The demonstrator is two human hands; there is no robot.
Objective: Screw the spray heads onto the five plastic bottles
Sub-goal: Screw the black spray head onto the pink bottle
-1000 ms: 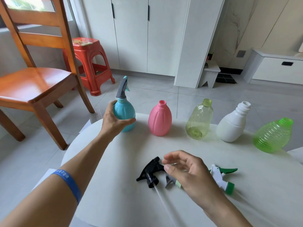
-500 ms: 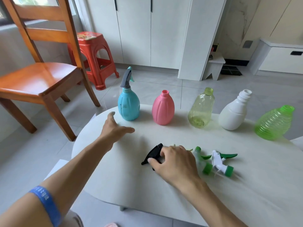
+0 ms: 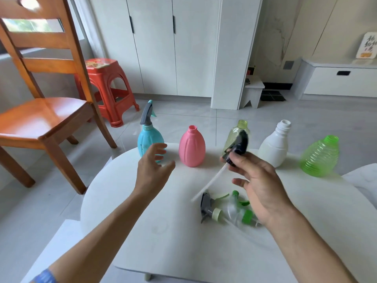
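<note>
Several bottles stand in a row at the far edge of the white table [image 3: 175,242]. The blue bottle [image 3: 147,142] at the left carries a grey spray head. The pink bottle [image 3: 191,147], the yellow-green bottle [image 3: 234,135], the white bottle [image 3: 274,146] and the green ribbed bottle [image 3: 320,158] have bare necks. My right hand [image 3: 258,184] holds a black spray head [image 3: 238,147] in the air in front of the yellow-green bottle, its white tube slanting down to the left. My left hand [image 3: 154,168] hovers open between the blue and pink bottles. Loose spray heads [image 3: 226,211] lie under my right wrist.
A wooden chair [image 3: 40,117] stands left of the table, with a red plastic stool [image 3: 106,86] behind it. White cabinets line the back wall. A second white surface [image 3: 365,180] touches the table's right side.
My right hand picked the black spray head off the table and raised it toward the bottles. My left hand let go of the blue bottle and drifted right, open.
</note>
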